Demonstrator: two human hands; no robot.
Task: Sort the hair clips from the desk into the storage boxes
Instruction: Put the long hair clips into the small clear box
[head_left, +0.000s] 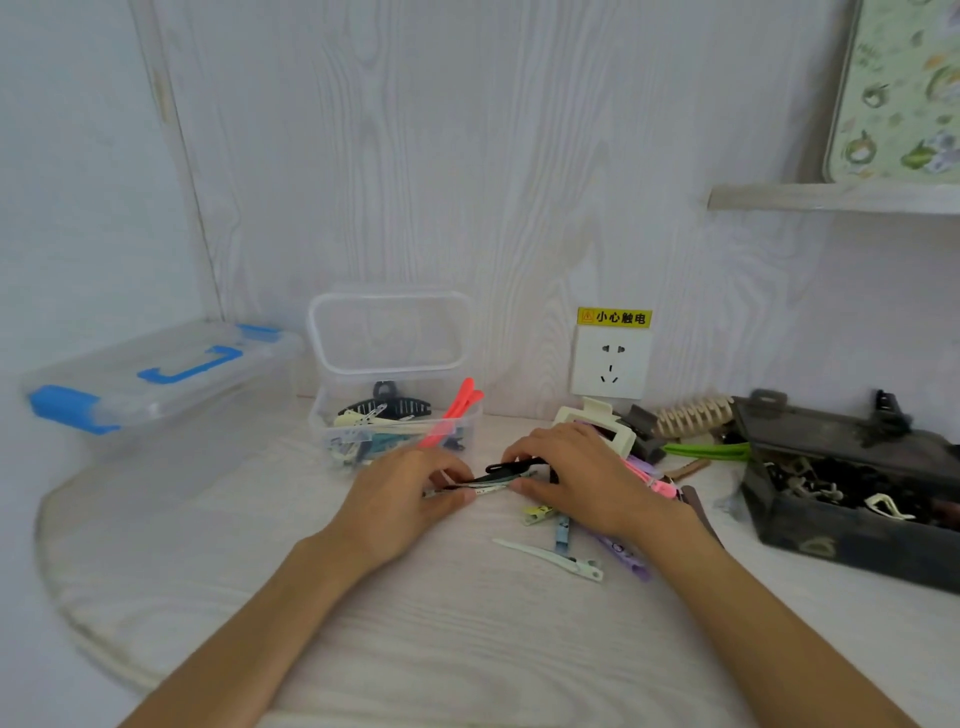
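Both hands meet over the desk (363, 597): the left hand (405, 493) and right hand (576, 478) each pinch an end of a small bundle of hair clips (493, 480). The bundle sits just in front of the clear box (395, 410), and loose clips (558, 558) lie beside the right wrist, with a dark box (852, 488) further right.

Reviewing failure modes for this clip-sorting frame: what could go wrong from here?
1. Both hands, left and right, pinch a small bundle of clips at once; one could slip out on the lift.
2. The clear box is already full, with a red clip poking over its rim; more clips may spill.
3. The loose pile sits under the right wrist and could get swept around.
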